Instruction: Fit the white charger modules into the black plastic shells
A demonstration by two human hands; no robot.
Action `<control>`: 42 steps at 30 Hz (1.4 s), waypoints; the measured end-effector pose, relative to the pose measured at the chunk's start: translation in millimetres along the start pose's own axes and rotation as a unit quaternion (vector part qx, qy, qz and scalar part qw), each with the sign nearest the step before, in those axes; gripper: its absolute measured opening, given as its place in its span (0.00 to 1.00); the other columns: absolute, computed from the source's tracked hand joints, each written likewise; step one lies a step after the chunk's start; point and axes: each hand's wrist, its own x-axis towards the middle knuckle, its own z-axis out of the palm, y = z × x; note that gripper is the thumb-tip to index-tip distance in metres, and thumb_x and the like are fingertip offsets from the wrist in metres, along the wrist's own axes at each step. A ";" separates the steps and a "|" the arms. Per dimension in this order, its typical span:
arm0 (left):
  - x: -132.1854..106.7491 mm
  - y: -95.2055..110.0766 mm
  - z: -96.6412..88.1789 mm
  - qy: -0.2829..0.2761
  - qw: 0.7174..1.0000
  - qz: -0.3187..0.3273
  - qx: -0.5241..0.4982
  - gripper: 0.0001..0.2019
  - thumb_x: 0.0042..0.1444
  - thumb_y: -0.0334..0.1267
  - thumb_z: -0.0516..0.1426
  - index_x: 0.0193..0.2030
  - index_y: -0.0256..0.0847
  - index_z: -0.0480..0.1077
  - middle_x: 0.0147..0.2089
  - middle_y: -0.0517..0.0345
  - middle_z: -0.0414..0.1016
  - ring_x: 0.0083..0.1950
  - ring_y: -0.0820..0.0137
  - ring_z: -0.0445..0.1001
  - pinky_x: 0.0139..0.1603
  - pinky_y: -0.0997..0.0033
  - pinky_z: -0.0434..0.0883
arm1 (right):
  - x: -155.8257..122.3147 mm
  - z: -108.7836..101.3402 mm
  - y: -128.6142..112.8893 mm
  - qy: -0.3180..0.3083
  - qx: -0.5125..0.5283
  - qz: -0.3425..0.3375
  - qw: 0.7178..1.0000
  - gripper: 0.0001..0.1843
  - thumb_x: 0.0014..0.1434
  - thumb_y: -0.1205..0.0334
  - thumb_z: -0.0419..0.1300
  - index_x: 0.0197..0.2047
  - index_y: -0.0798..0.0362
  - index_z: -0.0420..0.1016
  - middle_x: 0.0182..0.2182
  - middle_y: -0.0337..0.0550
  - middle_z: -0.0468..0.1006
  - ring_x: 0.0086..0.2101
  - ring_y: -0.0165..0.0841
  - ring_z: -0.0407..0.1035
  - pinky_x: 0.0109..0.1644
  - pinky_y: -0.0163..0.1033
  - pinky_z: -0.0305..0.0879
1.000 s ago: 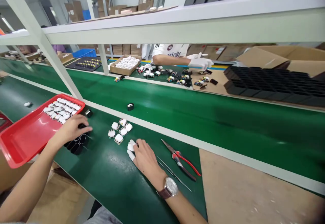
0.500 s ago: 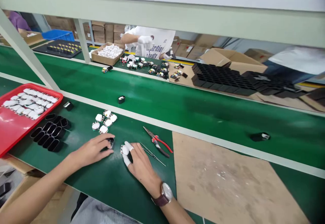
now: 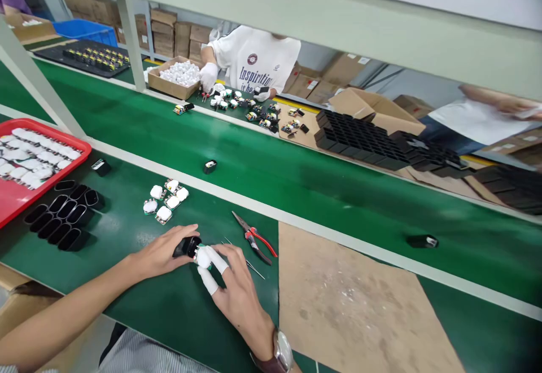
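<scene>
My left hand grips a black oval housing, its mouth turned to the right. Between the thumb and finger of my right hand, both in white finger cots, is a small circuit board with a white top. The board's left end meets the housing's mouth; how far it reaches inside I cannot tell. Several more white-topped boards lie just beyond my left hand. Long-nose pliers with red and black handles rest past my right hand, and tweezers lie partly hidden behind its fingers.
Several black housings stand left, beside a red tray of white-topped boards. A green conveyor crosses beyond the bench, carrying a few units. Brown board covers the right side. Across the belt, a gloved co-worker handles parts.
My hands have come together, bringing the board to the housing's mouth. The view has shifted slightly. Across the belt, the co-worker's gloved hand has lowered towards the box of white parts.
</scene>
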 end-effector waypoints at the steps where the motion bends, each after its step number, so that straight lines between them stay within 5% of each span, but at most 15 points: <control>1: -0.2 1.4 0.1 0.004 1.000 0.017 0.004 0.36 0.71 0.40 0.60 0.79 0.55 0.47 0.67 0.49 0.75 0.68 0.57 0.74 0.65 0.51 0.76 | 2.6 0.1 -1.2 -0.004 -0.017 -0.011 1.000 0.20 0.69 0.72 0.61 0.62 0.51 0.69 0.56 0.54 0.74 0.55 0.46 0.69 0.59 0.59 0.74; 5: -0.8 4.8 -0.4 0.022 0.997 0.063 0.026 0.36 0.73 0.36 0.57 0.81 0.54 0.44 0.67 0.46 0.75 0.68 0.56 0.72 0.65 0.49 0.76 | 2.4 4.6 0.2 -0.032 -0.061 -0.015 0.998 0.22 0.70 0.72 0.59 0.65 0.51 0.67 0.55 0.55 0.74 0.53 0.47 0.70 0.57 0.59 0.76; 12: -1.3 5.4 -1.0 0.029 0.996 0.082 0.036 0.38 0.73 0.34 0.56 0.81 0.55 0.39 0.67 0.46 0.74 0.66 0.55 0.73 0.63 0.48 0.76 | 7.6 0.8 -6.2 -0.061 -0.087 0.012 0.994 0.35 0.71 0.70 0.56 0.77 0.54 0.49 0.54 0.57 0.75 0.54 0.48 0.71 0.56 0.56 0.78; 19: -2.0 5.6 0.0 0.028 0.995 0.084 0.045 0.37 0.73 0.34 0.55 0.81 0.53 0.41 0.67 0.45 0.74 0.65 0.55 0.74 0.64 0.49 0.76 | 18.9 -7.2 -11.8 -0.105 -0.116 -0.002 0.988 0.28 0.71 0.73 0.51 0.72 0.56 0.58 0.50 0.57 0.75 0.49 0.48 0.70 0.47 0.52 0.79; 27: -0.8 6.3 0.8 0.029 0.995 0.084 0.046 0.36 0.72 0.34 0.56 0.80 0.53 0.43 0.66 0.46 0.75 0.65 0.55 0.75 0.64 0.48 0.76 | 22.0 -12.4 -8.8 -0.122 -0.105 -0.005 0.987 0.29 0.73 0.68 0.52 0.75 0.57 0.53 0.51 0.57 0.76 0.50 0.47 0.71 0.45 0.50 0.80; 42: -2.1 0.2 7.1 0.028 0.995 0.079 0.053 0.34 0.72 0.35 0.57 0.79 0.51 0.48 0.66 0.43 0.73 0.66 0.53 0.74 0.65 0.47 0.76 | 23.4 -13.4 -10.1 -0.137 -0.122 -0.010 0.983 0.25 0.74 0.69 0.50 0.71 0.58 0.59 0.52 0.58 0.76 0.50 0.48 0.70 0.47 0.52 0.80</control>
